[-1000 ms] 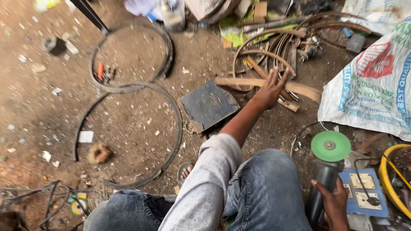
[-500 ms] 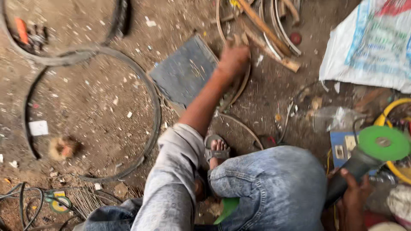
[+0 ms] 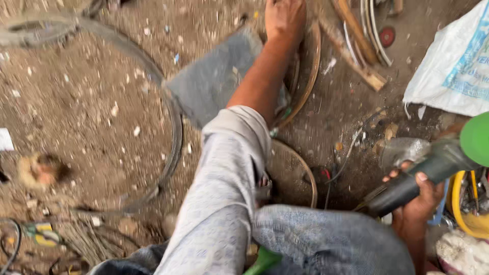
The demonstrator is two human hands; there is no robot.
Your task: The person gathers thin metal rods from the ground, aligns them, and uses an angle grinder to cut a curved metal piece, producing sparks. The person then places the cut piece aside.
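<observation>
My left arm, in a pale sleeve, reaches forward over the dirt. My left hand (image 3: 285, 18) is at the top edge, fingers curled over the upper part of a rusty metal hoop (image 3: 311, 76); the fingertips are cut off by the frame. Close to my knee at the right, my right hand (image 3: 418, 201) grips the dark body of an angle grinder (image 3: 407, 186). The grinder's green disc guard (image 3: 476, 138) points up toward the right edge. A grey flat slab (image 3: 214, 81) lies just left of my left forearm.
A black tyre ring (image 3: 174, 132) curves across the dirt on the left. Wooden sticks (image 3: 356, 61) and thin rims lie at the top right beside a white sack (image 3: 453, 71). A second hoop (image 3: 305, 173) sits by my foot, and a yellow ring (image 3: 458, 206) at the right.
The view has dipped and closed in. My left hand went from the wooden stick down onto the rusty hoop. My right hand has lifted the grinder, its green guard now higher at the right edge.
</observation>
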